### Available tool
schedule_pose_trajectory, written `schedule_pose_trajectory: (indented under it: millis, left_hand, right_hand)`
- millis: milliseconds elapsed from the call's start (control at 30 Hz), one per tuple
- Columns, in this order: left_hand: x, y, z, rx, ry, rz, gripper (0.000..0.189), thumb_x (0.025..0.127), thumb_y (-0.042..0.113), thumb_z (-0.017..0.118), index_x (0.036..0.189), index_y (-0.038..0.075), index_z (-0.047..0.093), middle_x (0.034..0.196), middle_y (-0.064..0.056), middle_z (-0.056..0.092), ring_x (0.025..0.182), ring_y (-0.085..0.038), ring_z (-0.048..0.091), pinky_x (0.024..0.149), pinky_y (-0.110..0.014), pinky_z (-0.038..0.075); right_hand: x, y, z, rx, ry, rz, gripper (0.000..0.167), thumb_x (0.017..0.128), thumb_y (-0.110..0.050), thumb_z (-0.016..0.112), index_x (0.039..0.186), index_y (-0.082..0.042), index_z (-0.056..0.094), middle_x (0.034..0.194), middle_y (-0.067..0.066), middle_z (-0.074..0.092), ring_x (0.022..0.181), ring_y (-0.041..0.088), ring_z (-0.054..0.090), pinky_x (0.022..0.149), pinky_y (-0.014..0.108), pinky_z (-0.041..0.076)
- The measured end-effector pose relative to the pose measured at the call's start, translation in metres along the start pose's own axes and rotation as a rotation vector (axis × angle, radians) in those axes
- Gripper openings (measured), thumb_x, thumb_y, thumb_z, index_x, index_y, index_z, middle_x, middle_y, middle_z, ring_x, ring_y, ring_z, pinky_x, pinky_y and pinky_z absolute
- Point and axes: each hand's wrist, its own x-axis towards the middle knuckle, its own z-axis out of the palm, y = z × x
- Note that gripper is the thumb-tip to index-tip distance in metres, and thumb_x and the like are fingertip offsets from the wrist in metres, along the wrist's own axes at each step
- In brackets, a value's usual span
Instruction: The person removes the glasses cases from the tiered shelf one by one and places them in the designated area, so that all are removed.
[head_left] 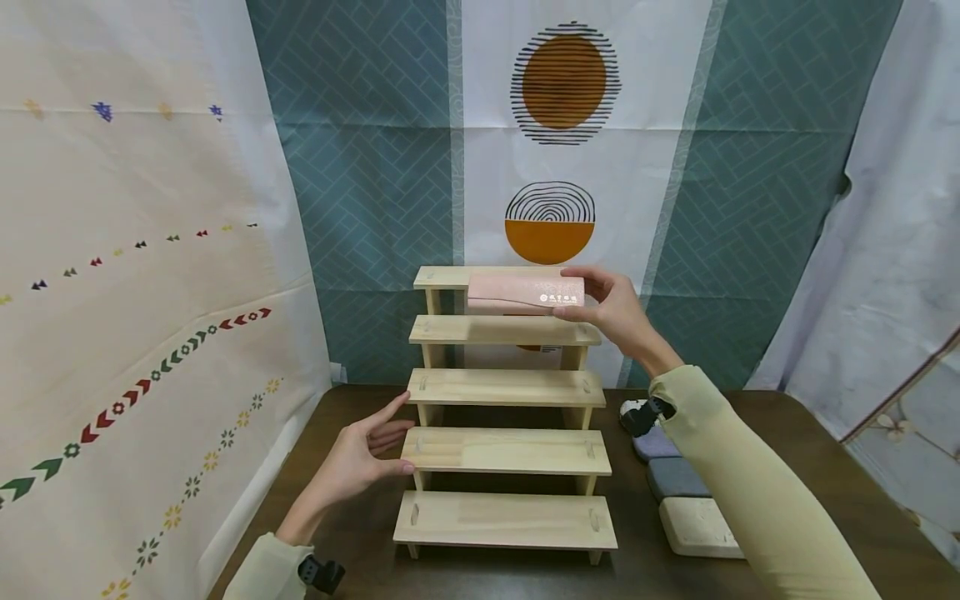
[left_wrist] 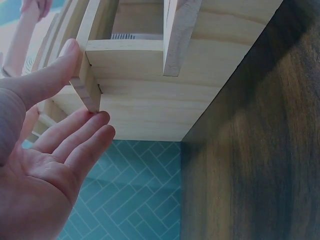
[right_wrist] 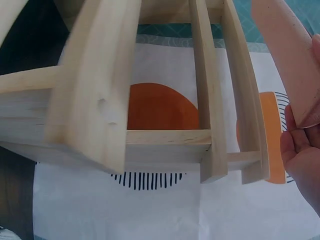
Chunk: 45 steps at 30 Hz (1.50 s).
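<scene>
A five-tier wooden step rack [head_left: 506,387] stands on the dark table, narrow boards rising toward the back. My right hand [head_left: 618,317] grips the right end of a pink glasses case [head_left: 517,292] with pale lettering, thumb below and fingers above. The case overlaps the top tier and sits just above the second-highest board in the head view. In the right wrist view, the case [right_wrist: 285,55] is tilted beside the rack's upper boards. At the rack's left side, my left hand [head_left: 360,458] pinches a board's end, thumb on one face and fingertips at the other [left_wrist: 92,120].
Right of the rack, partly behind my right forearm, lie a white case [head_left: 697,527], a dark grey case [head_left: 677,477] and a purple one [head_left: 655,444] in a row on the table [head_left: 352,533]. Patterned cloth [head_left: 367,208] hangs behind and on both sides.
</scene>
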Motion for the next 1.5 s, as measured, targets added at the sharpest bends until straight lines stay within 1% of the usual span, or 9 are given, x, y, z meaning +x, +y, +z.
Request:
schedule_pose_trajectory:
  millis: [133, 233, 500, 867, 933, 1033, 1167, 1300, 1500]
  left_hand:
    - [0.000, 0.000, 0.000, -0.003, 0.000, -0.005, 0.106, 0.076, 0.003, 0.095, 0.165, 0.021, 0.040, 0.137, -0.022, 0.066, 0.128, -0.038, 0.063, 0.102, -0.049, 0.055]
    - [0.000, 0.000, 0.001, -0.009, 0.001, -0.007, 0.106, 0.076, 0.003, 0.095, 0.165, 0.020, 0.040, 0.137, -0.022, 0.066, 0.128, -0.038, 0.064, 0.102, -0.051, 0.054]
    - [0.000, 0.001, 0.001, 0.008, 0.006, -0.017, 0.106, 0.076, 0.004, 0.095, 0.165, 0.021, 0.040, 0.138, -0.021, 0.065, 0.128, -0.038, 0.063, 0.102, -0.045, 0.055]
    - [0.000, 0.000, 0.001, 0.002, 0.001, -0.013, 0.105, 0.077, 0.006, 0.095, 0.165, 0.020, 0.040, 0.139, -0.027, 0.063, 0.129, -0.040, 0.062, 0.103, -0.046, 0.055]
    - [0.000, 0.000, 0.001, 0.002, 0.001, -0.012, 0.104, 0.077, 0.006, 0.095, 0.165, 0.020, 0.040, 0.139, -0.027, 0.063, 0.129, -0.040, 0.062, 0.103, -0.046, 0.055]
    - [0.000, 0.001, 0.001, 0.005, 0.001, -0.015, 0.105, 0.077, 0.006, 0.095, 0.165, 0.021, 0.040, 0.138, -0.027, 0.063, 0.129, -0.040, 0.062, 0.103, -0.046, 0.055]
    - [0.001, 0.001, 0.001, 0.010, 0.001, -0.020, 0.105, 0.077, 0.006, 0.095, 0.165, 0.021, 0.040, 0.139, -0.029, 0.063, 0.129, -0.040, 0.062, 0.103, -0.046, 0.054]
    - [0.001, 0.001, 0.001, 0.007, 0.002, -0.020, 0.106, 0.076, 0.005, 0.095, 0.165, 0.022, 0.040, 0.138, -0.030, 0.062, 0.129, -0.040, 0.062, 0.104, -0.048, 0.054]
    - [0.000, 0.002, 0.001, 0.001, -0.001, -0.015, 0.105, 0.077, 0.007, 0.095, 0.165, 0.021, 0.040, 0.139, -0.029, 0.062, 0.129, -0.041, 0.062, 0.104, -0.049, 0.053]
  right_hand:
    - [-0.010, 0.002, -0.002, -0.002, -0.002, 0.000, 0.057, 0.089, 0.001, 0.082, 0.142, 0.005, 0.060, 0.137, 0.020, 0.061, 0.122, 0.024, 0.058, 0.096, 0.024, 0.054]
    - [-0.018, 0.003, -0.003, 0.000, -0.002, 0.003, 0.057, 0.088, 0.002, 0.082, 0.141, 0.004, 0.061, 0.138, 0.020, 0.061, 0.124, 0.023, 0.057, 0.095, 0.024, 0.054]
    - [-0.040, 0.006, -0.008, 0.012, 0.006, -0.024, 0.057, 0.088, 0.005, 0.081, 0.141, 0.008, 0.060, 0.137, 0.022, 0.061, 0.126, 0.021, 0.057, 0.092, 0.021, 0.055]
    - [-0.073, 0.017, -0.017, 0.050, 0.034, -0.045, 0.057, 0.086, 0.009, 0.081, 0.140, 0.004, 0.062, 0.128, 0.002, 0.067, 0.122, 0.018, 0.060, 0.086, 0.022, 0.059]
    - [-0.079, 0.019, -0.020, 0.053, 0.035, -0.048, 0.057, 0.086, 0.010, 0.081, 0.140, 0.004, 0.063, 0.128, 0.001, 0.068, 0.123, 0.018, 0.059, 0.088, 0.022, 0.058]
    - [-0.088, 0.022, -0.023, 0.048, 0.045, -0.052, 0.058, 0.086, 0.011, 0.081, 0.140, 0.003, 0.063, 0.129, 0.001, 0.068, 0.126, 0.016, 0.058, 0.094, 0.021, 0.055]
    - [-0.101, 0.025, -0.028, 0.029, 0.056, -0.053, 0.058, 0.087, 0.011, 0.080, 0.142, 0.006, 0.060, 0.130, 0.001, 0.067, 0.130, 0.013, 0.057, 0.100, 0.019, 0.051]
    - [-0.113, 0.028, -0.032, 0.015, 0.060, -0.046, 0.060, 0.087, 0.012, 0.079, 0.142, 0.010, 0.057, 0.129, 0.000, 0.068, 0.126, 0.013, 0.058, 0.100, 0.019, 0.051]
    - [-0.132, 0.030, -0.041, 0.040, 0.046, -0.058, 0.061, 0.086, 0.016, 0.078, 0.143, 0.012, 0.055, 0.128, 0.002, 0.067, 0.122, 0.014, 0.059, 0.095, 0.019, 0.053]
